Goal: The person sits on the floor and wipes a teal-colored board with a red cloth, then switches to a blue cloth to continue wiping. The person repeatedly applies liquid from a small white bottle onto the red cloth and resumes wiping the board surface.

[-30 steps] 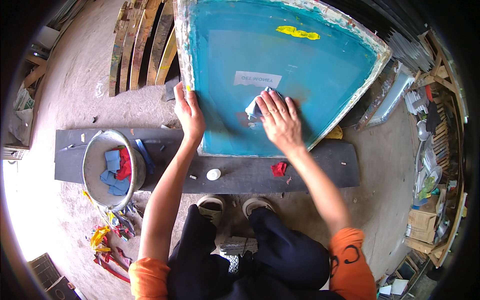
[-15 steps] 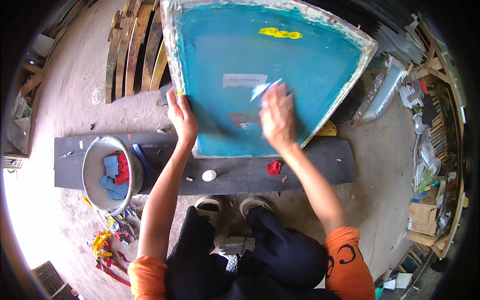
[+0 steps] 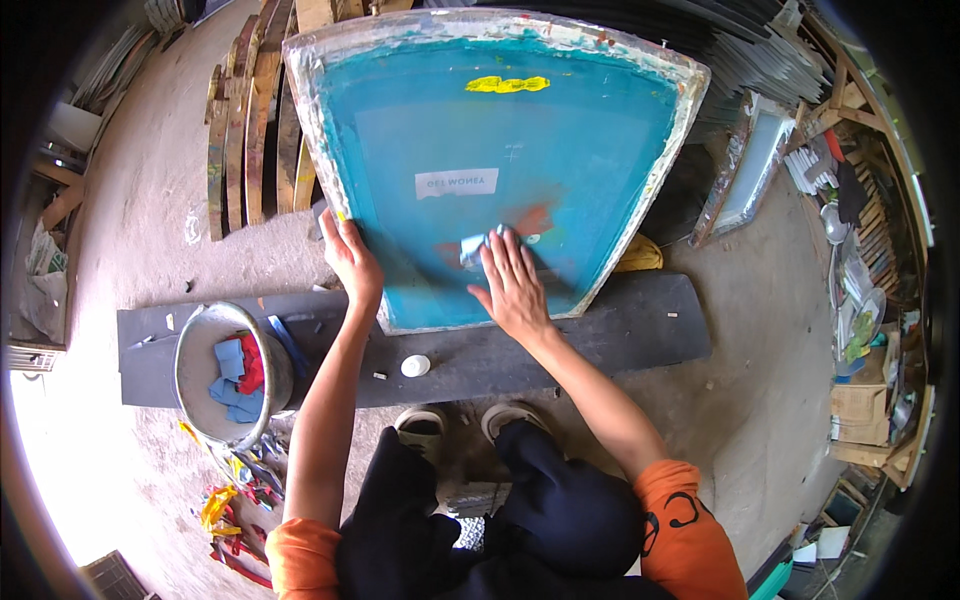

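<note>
- Leaning upright in the upper centre of the frame, a big screen (image 3: 560,130) with a teal mesh and a pale, paint-stained border stands with its lower edge on a dark board (image 3: 620,335).
- Left hand (image 3: 352,262) is closed on the screen's left border, low down — fingers wrapped over the edge, steadying it.
- Right hand (image 3: 513,283) lies flat and open on the mesh, fingers spread, pressing a small pale cloth (image 3: 472,249) under its fingertips; it grips nothing else.
- Reddish smears (image 3: 535,218) show on the mesh just above the cloth, a white label (image 3: 456,183) sits higher up, and a yellow blotch (image 3: 507,84) lies near the top edge.
- A small white cap (image 3: 415,366) rests on the board, between the two forearms.
- At the left end of the board stands a grey bucket (image 3: 190,385) holding blue and red rags (image 3: 240,370).
- Curved wooden planks (image 3: 245,130) lie on the floor at upper left — just beside the screen.
- Two shoes (image 3: 470,420) show below the board at lower centre.
</note>
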Demonstrator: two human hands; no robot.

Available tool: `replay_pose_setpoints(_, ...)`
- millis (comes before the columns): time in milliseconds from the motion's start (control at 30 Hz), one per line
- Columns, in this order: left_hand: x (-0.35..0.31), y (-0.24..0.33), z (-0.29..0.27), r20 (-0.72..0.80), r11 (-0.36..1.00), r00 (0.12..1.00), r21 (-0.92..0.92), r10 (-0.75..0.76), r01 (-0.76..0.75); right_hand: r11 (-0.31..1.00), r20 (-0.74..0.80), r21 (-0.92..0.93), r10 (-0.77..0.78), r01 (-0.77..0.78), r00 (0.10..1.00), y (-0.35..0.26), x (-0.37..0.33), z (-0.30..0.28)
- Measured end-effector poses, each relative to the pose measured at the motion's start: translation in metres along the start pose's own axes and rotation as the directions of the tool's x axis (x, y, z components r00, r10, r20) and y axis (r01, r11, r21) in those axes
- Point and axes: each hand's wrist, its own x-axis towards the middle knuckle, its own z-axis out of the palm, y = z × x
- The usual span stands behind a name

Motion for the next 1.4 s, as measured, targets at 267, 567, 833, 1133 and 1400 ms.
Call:
replay_pose_setpoints(267, 0.004, -0.020, 0.002, -0.157, 0.981, 0.969, 0.042, 0.193, -0.189, 0.925, -0.456, -0.031, 0.325, -0.380, 0.829, 0.016, 0.095, -0.058)
replay_pose_setpoints(567, 0.004, -0.013, 0.003, -0.119, 0.990, 0.983, 0.023, 0.142, -0.140, 0.975, -0.042, -0.217, 0.030, -0.039, 0.999, -0.007, -0.006, 0.019)
replay_pose_setpoints(833, 0.004, -0.006, -0.003, -0.103, 0.982, 0.982, -0.086, 0.157, -0.166, 0.958, -0.414, -0.082, 0.216, -0.273, 0.884, -0.009, 0.117, -0.069)
replay_pose_setpoints(1133, 0.003, -0.007, -0.005, 0.016, 0.981, 0.990, -0.137, 0.138, -0.134, 0.871, 0.332, -0.145, -0.404, 0.469, 0.852, -0.027, -0.044, 0.022)
replay_pose_setpoints(1400, -0.040, -0.040, -0.021, 0.179, 0.971, 0.955, 0.002, 0.235, -0.239, 0.910, 0.146, 0.258, 0.296, -0.325, 0.944, -0.012, -0.145, -0.024)
